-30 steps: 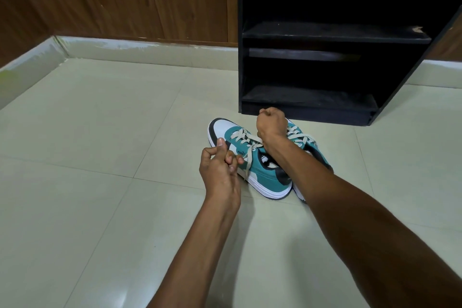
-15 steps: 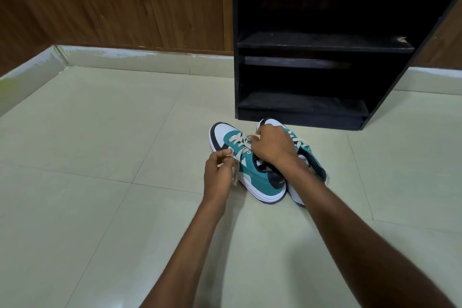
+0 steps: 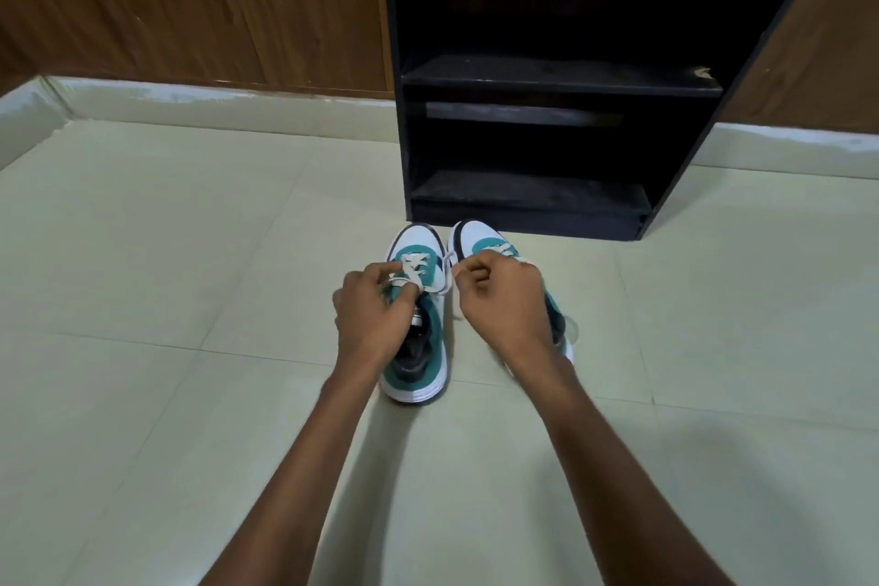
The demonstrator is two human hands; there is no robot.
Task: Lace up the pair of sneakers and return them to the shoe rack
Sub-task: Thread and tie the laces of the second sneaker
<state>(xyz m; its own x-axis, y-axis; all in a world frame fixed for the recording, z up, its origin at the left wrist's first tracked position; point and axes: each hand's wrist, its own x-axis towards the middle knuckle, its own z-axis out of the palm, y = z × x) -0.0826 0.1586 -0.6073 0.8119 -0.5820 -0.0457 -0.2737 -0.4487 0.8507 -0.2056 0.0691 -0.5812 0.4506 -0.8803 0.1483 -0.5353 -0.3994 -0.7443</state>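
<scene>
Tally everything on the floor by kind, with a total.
Sneakers: 2, the left sneaker and the right sneaker
Shoe racks: 1, the black shoe rack
Total: 3

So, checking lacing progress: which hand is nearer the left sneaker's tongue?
Left hand sits over the left sneaker; right hand is beside it, over the right sneaker.

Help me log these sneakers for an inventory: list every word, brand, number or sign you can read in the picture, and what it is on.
No text can be read.
Tongue label of the left sneaker: a small pale patch, too small and blurred to read.
Right sneaker: no marking shows; the right hand covers much of it.
Shoe rack, floor, wall panel: no writing.
</scene>
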